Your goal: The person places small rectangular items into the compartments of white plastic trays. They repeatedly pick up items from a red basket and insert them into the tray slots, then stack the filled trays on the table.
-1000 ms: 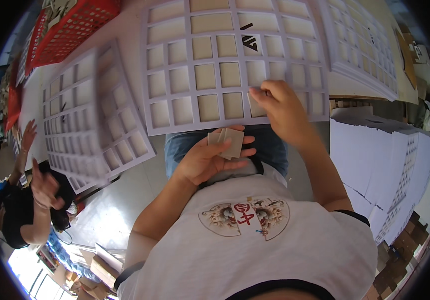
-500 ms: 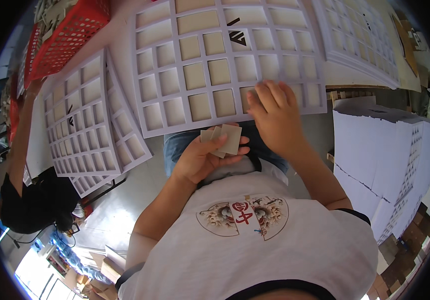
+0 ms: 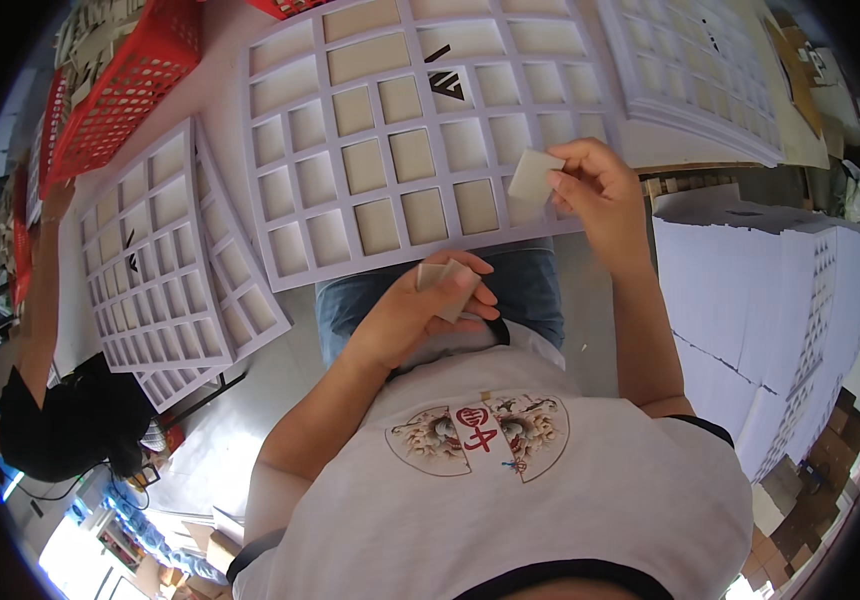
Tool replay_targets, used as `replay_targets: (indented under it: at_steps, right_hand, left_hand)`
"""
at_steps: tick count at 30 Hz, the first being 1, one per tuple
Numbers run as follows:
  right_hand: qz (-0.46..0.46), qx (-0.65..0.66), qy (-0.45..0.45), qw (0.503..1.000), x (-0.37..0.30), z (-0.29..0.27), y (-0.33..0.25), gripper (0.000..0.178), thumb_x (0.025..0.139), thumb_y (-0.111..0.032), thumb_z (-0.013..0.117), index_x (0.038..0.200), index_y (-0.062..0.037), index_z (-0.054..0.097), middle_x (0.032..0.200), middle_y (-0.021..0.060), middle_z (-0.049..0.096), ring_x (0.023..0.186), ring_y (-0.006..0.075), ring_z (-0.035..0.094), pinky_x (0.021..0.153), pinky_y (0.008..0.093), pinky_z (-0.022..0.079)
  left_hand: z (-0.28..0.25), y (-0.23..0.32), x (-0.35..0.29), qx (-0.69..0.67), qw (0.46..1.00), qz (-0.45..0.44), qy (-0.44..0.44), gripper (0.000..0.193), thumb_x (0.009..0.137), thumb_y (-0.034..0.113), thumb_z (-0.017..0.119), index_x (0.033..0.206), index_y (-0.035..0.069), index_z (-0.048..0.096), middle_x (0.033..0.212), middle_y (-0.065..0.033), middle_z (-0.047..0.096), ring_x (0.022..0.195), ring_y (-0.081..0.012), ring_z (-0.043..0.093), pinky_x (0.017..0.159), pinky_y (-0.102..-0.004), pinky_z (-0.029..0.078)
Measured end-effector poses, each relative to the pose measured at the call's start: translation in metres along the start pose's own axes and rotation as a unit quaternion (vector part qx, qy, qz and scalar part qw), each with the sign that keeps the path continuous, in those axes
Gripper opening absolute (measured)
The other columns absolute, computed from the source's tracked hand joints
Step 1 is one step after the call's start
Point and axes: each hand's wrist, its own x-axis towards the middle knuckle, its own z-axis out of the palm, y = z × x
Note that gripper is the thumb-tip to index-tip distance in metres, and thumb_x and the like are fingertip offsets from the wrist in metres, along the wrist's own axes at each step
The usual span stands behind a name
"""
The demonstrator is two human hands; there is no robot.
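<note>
A white grid board [image 3: 338, 252] with square recesses lies in front of me on the table, a black emblem near its top. Beige square tiles fill several of its recesses, including a bottom-row tile [image 3: 475, 206]. Over the board's lower right, my right hand [image 3: 602, 195] pinches a loose beige tile [image 3: 534, 177] between thumb and fingers, tilted above the recesses. My left hand [image 3: 428, 305], below the board's near edge, grips a small fanned stack of similar tiles [image 3: 447, 284] under its thumb.
Two overlapping grid boards [image 3: 165, 250] lie at the left, beside a red perforated basket [image 3: 135, 85] full of pale pieces. More grid boards [image 3: 695, 75] are piled at the right, above a tall white stack [image 3: 740, 300]. Another person's arm [image 3: 42, 300] reaches in from the left.
My right hand has lifted off the bottom row and moved right, now with a tile in its fingers. The recess it covered shows a beige tile. Fewer tiles show in my left hand.
</note>
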Motion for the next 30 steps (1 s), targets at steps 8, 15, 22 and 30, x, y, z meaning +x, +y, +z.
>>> replay_targets:
  at_steps: [8,15,22,30]
  right_hand:
    - [-0.041,-0.106,0.021,0.993,0.000,0.012,0.003,0.022,0.086,0.007,0.056,0.105,-0.0010,0.064,0.089,0.0082,0.062,0.075,0.0155,0.060,0.069,0.0284,0.048]
    - [-0.239,-0.363,-0.072,0.898,-0.007,-0.002,0.010,0.029,0.085,0.003,0.061,0.113,-0.0042,0.066,0.117,0.0094,0.054,0.100,0.0239,0.056,0.086,0.0315,0.046]
    - [-0.180,-0.186,-0.150,0.954,-0.047,0.019,-0.025,0.028,0.082,-0.009,0.070,0.110,-0.0047,0.069,0.117,0.0099,0.057,0.107,0.0270,0.056,0.091,0.0362,0.045]
    - [-0.126,-0.165,0.015,0.978,-0.021,-0.020,-0.018,0.015,0.088,-0.002,0.061,0.102,-0.0023,0.066,0.099,0.0093,0.060,0.083,0.0189,0.058,0.072,0.0277,0.047]
  left_hand:
    - [-0.008,-0.005,0.016,-0.051,0.997,0.034,-0.046,0.054,0.097,0.025,0.058,0.144,0.006,0.039,0.132,-0.0127,0.055,0.113,-0.0245,0.062,0.092,-0.0371,0.053]
    - [-0.012,-0.004,0.017,-0.045,0.996,0.039,-0.072,0.059,0.097,0.030,0.059,0.145,0.004,0.036,0.136,-0.0169,0.053,0.117,-0.0259,0.059,0.095,-0.0370,0.053]
    - [-0.003,0.001,0.013,-0.125,0.987,0.024,-0.096,0.057,0.100,0.033,0.054,0.145,0.003,0.035,0.129,-0.0182,0.057,0.118,-0.0297,0.059,0.096,-0.0419,0.052]
    - [0.006,0.009,0.014,0.021,0.996,-0.009,-0.089,0.050,0.102,0.039,0.048,0.142,0.010,0.039,0.128,-0.0172,0.061,0.120,-0.0260,0.059,0.093,-0.0390,0.049]
